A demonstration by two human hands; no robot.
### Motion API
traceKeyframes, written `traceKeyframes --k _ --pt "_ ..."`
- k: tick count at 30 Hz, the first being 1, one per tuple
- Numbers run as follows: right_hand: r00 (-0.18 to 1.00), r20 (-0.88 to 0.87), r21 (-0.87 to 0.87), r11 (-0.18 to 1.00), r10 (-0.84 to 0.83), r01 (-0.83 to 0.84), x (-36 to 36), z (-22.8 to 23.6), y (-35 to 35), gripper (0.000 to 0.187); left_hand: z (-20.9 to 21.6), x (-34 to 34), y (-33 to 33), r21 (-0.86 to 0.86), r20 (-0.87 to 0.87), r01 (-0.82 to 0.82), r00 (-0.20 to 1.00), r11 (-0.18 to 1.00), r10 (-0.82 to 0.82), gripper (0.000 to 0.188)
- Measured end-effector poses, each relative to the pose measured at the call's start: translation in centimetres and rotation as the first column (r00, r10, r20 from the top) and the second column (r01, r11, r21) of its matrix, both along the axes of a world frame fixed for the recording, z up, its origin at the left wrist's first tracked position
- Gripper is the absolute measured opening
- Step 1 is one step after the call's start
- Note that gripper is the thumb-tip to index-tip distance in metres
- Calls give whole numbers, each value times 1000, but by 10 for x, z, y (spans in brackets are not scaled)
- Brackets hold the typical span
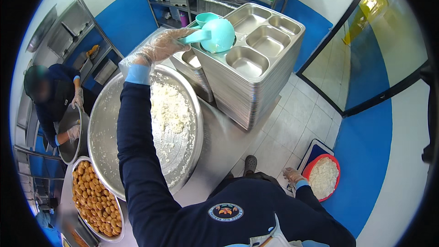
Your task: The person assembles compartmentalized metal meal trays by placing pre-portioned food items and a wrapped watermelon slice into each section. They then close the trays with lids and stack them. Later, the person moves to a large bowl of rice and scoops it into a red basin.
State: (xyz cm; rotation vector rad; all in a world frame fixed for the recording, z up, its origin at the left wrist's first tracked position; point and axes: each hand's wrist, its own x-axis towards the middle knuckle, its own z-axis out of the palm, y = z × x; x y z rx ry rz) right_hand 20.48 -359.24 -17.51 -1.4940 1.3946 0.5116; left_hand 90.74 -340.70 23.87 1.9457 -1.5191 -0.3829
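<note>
My left hand (169,45), in a clear plastic glove, is closed around the handle of a turquoise scoop (218,36). The scoop is tipped bowl-up over one compartment of the top steel tray (270,41), hiding most of that compartment. Behind it shows a second turquoise cup (206,17). Under my left arm lies a wide steel basin (194,155) with white cooked rice (171,107) scattered in it. Low at the right, my gloved right hand (292,175) holds nothing, its fingers loosely apart, beside a red tub (338,174) heaped with rice (323,177).
A tall stack of compartment trays (242,96) stands on the steel table (222,130), with another stack (194,75) beside it. A bowl of round brown food (93,196) sits at the left. Across the table a co-worker (57,93) handles a deep pot (71,128). Shelves line the back wall.
</note>
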Motion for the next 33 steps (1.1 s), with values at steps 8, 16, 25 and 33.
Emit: traceKeyframes --k 8,16,25,33 --pt "990 -46 -31 990 133 -135 -18 -15 -1 55 -5 -3 -14 -126 77 -25 996 992 35 63" --pt "689 -149 -152 672 709 -724 -33 -60 -13 42 1 -11 -10 -56 -154 -145 979 988 135 66" --pt "836 24 -451 753 548 -480 -24 -65 -28 54 11 -71 37 -105 195 -410 885 906 423 72" --pt "949 -107 -218 924 297 -314 -22 5 -53 38 -1 -172 78 -526 -279 -342 934 779 222 81"
